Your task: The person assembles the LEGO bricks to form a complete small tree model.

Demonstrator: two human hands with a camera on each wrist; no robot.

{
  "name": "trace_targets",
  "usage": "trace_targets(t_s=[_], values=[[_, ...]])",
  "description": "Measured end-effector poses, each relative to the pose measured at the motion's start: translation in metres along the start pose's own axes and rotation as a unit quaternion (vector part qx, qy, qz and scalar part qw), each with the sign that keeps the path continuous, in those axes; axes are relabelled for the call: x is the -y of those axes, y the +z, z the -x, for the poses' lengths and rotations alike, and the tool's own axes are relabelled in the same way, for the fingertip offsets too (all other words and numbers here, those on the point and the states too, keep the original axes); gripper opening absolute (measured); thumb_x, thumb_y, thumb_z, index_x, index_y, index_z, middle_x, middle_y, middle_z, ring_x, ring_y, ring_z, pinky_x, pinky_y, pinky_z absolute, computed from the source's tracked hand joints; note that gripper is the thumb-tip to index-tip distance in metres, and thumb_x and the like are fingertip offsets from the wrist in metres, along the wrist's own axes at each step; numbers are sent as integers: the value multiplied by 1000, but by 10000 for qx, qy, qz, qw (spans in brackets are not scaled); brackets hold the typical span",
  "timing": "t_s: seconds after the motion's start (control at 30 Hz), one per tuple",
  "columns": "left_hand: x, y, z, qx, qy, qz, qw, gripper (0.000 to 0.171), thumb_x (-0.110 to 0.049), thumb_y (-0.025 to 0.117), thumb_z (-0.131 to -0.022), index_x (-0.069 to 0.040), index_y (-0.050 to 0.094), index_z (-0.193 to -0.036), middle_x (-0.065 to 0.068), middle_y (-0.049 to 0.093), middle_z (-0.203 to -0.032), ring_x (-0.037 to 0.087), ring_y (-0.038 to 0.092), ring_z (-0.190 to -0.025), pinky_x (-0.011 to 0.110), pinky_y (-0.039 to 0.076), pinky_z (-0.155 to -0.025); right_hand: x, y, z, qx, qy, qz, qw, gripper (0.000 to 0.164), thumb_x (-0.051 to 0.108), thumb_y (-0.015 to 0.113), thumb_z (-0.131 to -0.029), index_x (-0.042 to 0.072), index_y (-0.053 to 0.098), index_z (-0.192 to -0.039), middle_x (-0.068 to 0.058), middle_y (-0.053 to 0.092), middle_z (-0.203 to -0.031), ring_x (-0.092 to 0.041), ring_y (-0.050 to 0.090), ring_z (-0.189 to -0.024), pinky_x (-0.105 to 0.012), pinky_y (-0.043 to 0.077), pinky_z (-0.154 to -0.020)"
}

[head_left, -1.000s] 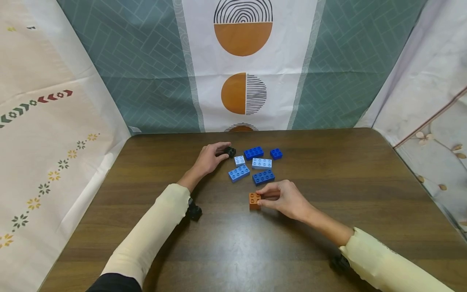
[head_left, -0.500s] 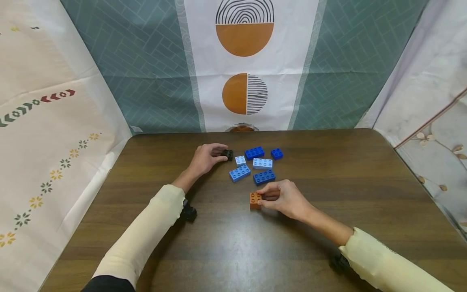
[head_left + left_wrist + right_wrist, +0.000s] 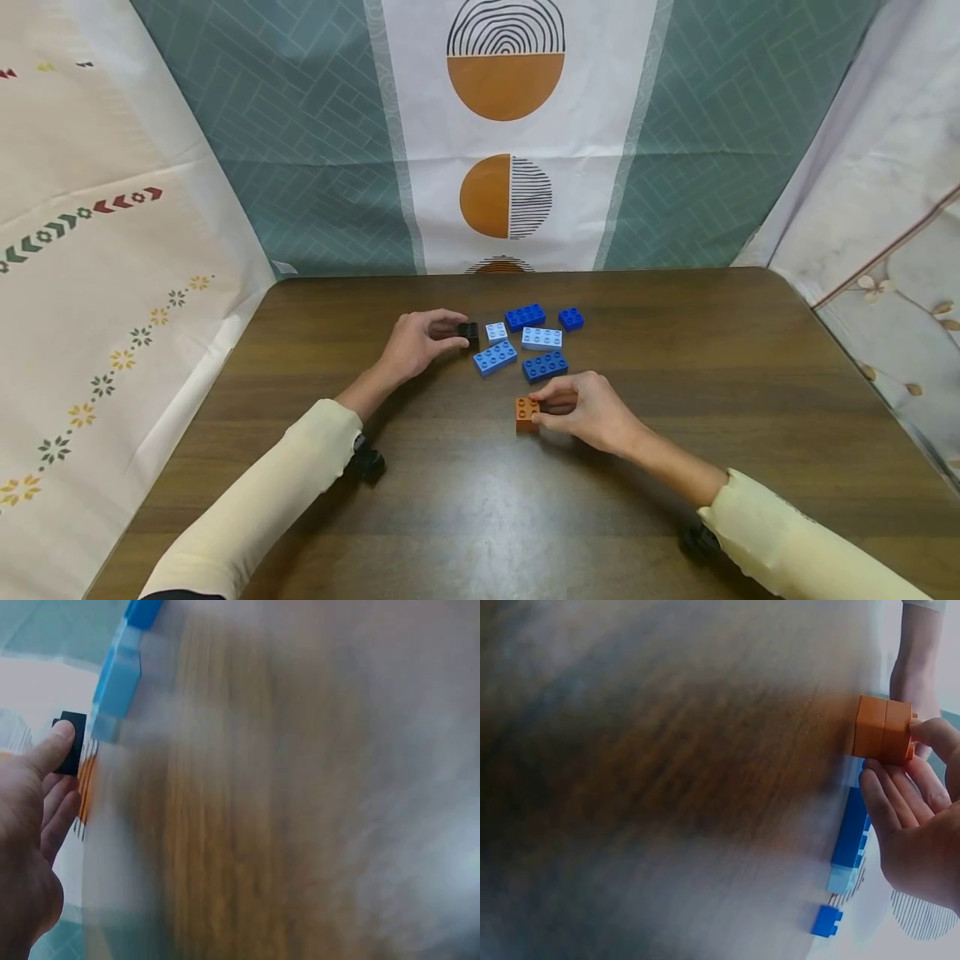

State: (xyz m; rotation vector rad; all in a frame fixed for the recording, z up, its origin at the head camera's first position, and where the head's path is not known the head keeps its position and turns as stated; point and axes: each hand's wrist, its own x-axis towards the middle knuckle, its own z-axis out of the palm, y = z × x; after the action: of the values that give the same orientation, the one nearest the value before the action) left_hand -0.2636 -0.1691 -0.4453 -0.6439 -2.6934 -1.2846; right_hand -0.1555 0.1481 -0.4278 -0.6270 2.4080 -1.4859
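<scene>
Teal-and-white patterned fabric (image 3: pixel 322 192) is hanging behind a brown wood-grain table (image 3: pixel 675 375), where six blue studded bricks (image 3: pixel 542 340) are lying in a loose group. Just left of them, the left hand (image 3: pixel 415 344) is pinching a black studded brick (image 3: pixel 469 332) between thumb and fingers; on their near side, the right hand (image 3: pixel 588 412) is likewise pinching an orange brick stack (image 3: pixel 526 416).

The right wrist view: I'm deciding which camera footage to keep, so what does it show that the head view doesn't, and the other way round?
Only the right wrist view: the palm side of the right hand and a clear seam across the side of the orange block.
Only the head view: the black brick, pinched by the left hand.
Both: the right hand holding the orange block, and the small blue brick.
</scene>
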Motion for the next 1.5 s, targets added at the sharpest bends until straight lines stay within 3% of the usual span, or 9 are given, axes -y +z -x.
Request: trace_targets(t_s=[0.27, 0.6, 0.97, 1.2, 1.5], values=[[-25, 7, 16, 175, 418, 428, 9981, 35, -22, 87, -91, -14, 78, -124, 1, 76, -123, 17, 74, -108, 35, 60, -96, -1, 0, 0, -19, -43, 34, 10000, 22, 5, 83, -92, 3, 79, -113, -11, 77, -113, -25, 77, -104, -33, 62, -89], [-55, 28, 35, 604, 845, 775, 9916, 38, -18, 88, -90, -14, 77, -126, -3, 73, -117, 17, 72, -102, 32, 60, -95, -2, 0, -1, -10, -178, -13, 9998, 23, 5, 84, -91, 2, 79, -113, -11, 77, -113, -25, 77, -104, -33, 62, -89], [-74, 49, 51, 945, 941, 1274, 9829, 40, -16, 87, -91, -13, 74, -128, -2, 73, -118, 13, 71, -104, 34, 60, -96, -5, -2, 0, 21, -264, -65, 9996, 25, 6, 83, -93, 3, 77, -117, -10, 77, -115, -25, 76, -107, -35, 61, -92], [-75, 55, 58, 912, 723, 1271, 9850, 39, -17, 88, -90, -16, 74, -127, -4, 73, -119, 11, 71, -103, 31, 59, -95, -4, -2, 0, 77, -253, -77, 9996, 27, 8, 83, -94, 3, 77, -119, -10, 77, -117, -24, 76, -107, -35, 61, -92], [-75, 60, 63, 954, 671, 1359, 9838, 39, -17, 87, -91, -15, 74, -128, -3, 73, -121, 11, 71, -104, 31, 59, -94, -4, -4, -1, 134, -314, 134, 9993, 28, 11, 83, -94, 3, 76, -119, -10, 77, -116, -23, 76, -105, -34, 62, -90]])
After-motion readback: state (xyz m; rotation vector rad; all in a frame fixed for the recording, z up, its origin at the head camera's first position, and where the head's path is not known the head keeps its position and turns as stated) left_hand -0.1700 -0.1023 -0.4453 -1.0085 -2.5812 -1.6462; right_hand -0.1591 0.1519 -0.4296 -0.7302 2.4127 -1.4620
